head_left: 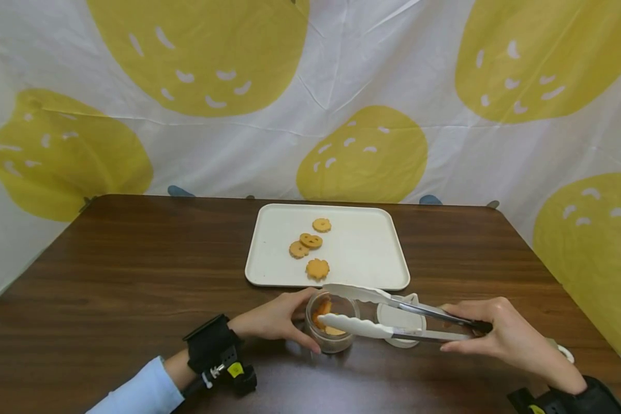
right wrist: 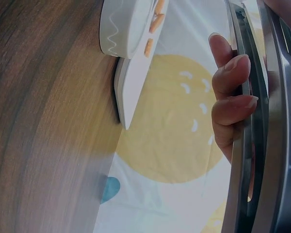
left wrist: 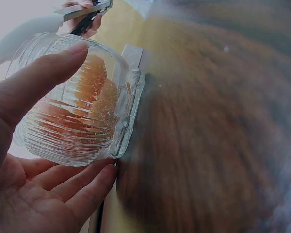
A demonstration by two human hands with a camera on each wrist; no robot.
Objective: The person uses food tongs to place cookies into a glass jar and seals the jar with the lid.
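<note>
Two hands at work over the worktop (head_left: 134,276). Your left hand (head_left: 276,319) grasps the glass jar (head_left: 335,345), thumb on one side and the other fingers on the opposite side; the left wrist view shows the ribbed wall between them. The jar stands upright near the front middle of the worktop, just in front of the tray (head_left: 362,247), with several orange-brown biscuits (left wrist: 94,92) inside. Your right hand (head_left: 507,336) grasps the tongs (head_left: 419,309) by their metal arms near the dark hinge end, fingers on the far arm and thumb on the near one. The tongs lie nearly level, their white scalloped ends (head_left: 359,326) parted and reaching over the jar mouth; whether either end touches the rim, you cannot tell from here. Beneath the tongs, just to the right of the jar, sits a white vessel (head_left: 401,317), partly hidden; the right wrist view gives a wavy line along its side. On the white tray lie four biscuits: a round one farthest back, a pretzel-shaped one overlapping a second round one, and a flower-edged one (head_left: 318,269) nearest you. Behind the worktop hangs a white cloth (head_left: 227,155) with large yellow shapes.
</note>
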